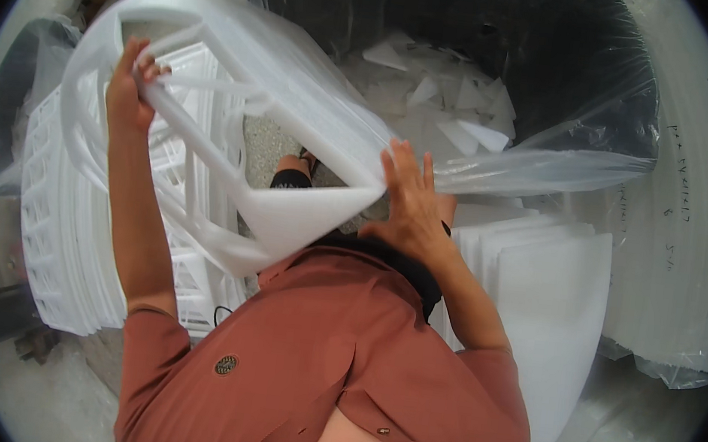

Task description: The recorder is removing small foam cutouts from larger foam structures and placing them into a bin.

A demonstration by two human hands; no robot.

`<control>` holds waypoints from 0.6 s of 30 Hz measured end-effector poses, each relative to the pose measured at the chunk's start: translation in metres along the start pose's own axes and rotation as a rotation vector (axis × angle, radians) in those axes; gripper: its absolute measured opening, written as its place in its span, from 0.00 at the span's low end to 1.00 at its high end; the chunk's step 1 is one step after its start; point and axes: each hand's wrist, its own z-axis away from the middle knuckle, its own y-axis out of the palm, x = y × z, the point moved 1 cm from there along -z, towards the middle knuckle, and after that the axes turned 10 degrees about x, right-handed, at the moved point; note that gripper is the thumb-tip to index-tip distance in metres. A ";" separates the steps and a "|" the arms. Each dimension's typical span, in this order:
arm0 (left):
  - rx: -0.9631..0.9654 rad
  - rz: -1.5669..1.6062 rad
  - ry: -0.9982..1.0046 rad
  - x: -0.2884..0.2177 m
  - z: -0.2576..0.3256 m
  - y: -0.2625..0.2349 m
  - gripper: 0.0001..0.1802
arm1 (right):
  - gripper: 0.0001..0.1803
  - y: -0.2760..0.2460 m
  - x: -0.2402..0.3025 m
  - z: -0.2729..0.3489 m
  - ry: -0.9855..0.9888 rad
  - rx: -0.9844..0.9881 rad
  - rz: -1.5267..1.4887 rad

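A white foam sheet (303, 214) with large cut-out openings hangs bent in front of me, and part of it is smeared by motion. My left hand (133, 90) is raised at its far left, with the fingers closed round one of its strips. At the sheet's right corner my right hand (412, 201) has its fingers spread, with the fingertips at the foam edge. Whether the right palm presses on the sheet cannot be made out. Through the openings I see speckled floor and part of my own leg and foot.
On the left stands a stack of cut-out white foam sheets (69, 226). Plain white foam sheets (550, 285) stand to my right. Ahead, a large clear plastic bag (540, 172) holds loose foam scraps (465, 103). A tall pale stack (678, 255) with handwriting rises at the far right.
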 end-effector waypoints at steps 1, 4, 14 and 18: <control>0.050 0.015 -0.017 -0.005 -0.006 0.006 0.18 | 0.64 0.013 -0.015 0.001 0.002 0.016 0.000; 0.125 -0.038 -0.012 -0.007 -0.016 0.037 0.19 | 0.49 0.012 -0.062 -0.037 0.184 -0.078 0.084; 0.251 0.064 0.115 -0.004 -0.016 0.046 0.16 | 0.26 -0.096 -0.122 -0.091 0.008 -0.633 0.515; 0.149 0.020 0.107 0.009 -0.011 0.031 0.14 | 0.25 -0.102 -0.112 -0.093 0.038 -0.568 0.525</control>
